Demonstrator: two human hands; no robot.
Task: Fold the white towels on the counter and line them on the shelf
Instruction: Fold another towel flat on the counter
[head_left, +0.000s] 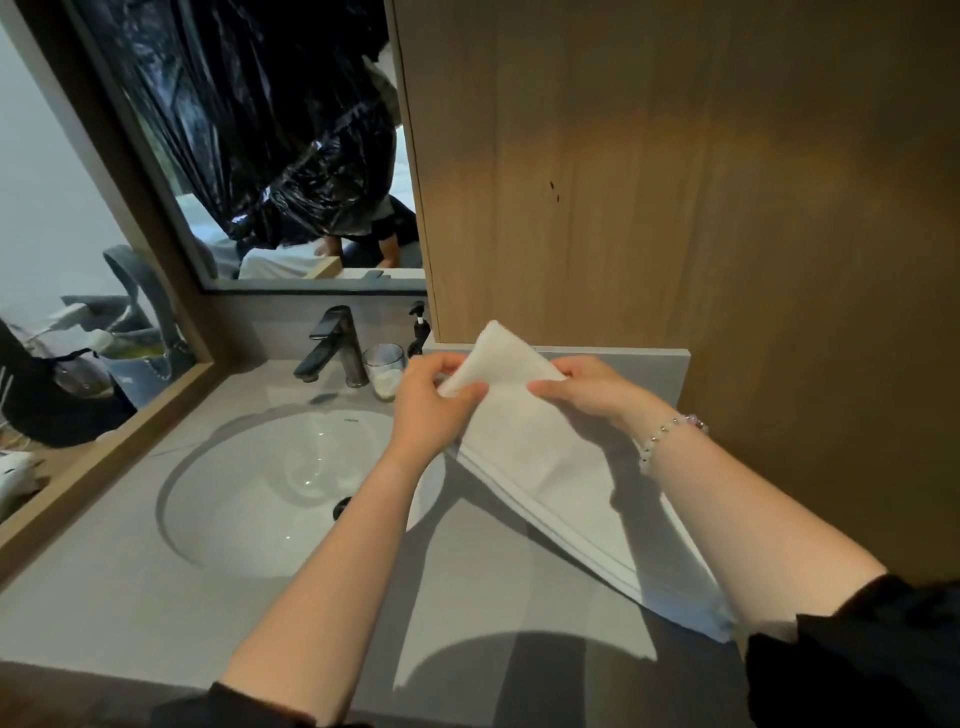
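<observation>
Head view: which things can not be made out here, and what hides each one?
1. Head view, the white towel: its near right edge runs under the right forearm, so the fold count is unclear.
2. Head view, the pump bottle: its base is hidden behind the left hand, and the label is too dark and small.
3. Head view, the glass: something white is inside, too blurred to identify.

Clad in black: a loose, rumpled black fabric sleeve (857, 654) ending near the right elbow, a matching black fabric cuff (249, 706) on the left arm. Around the right wrist, a thin bracelet of small clear and pinkish round beads (667, 429).
</observation>
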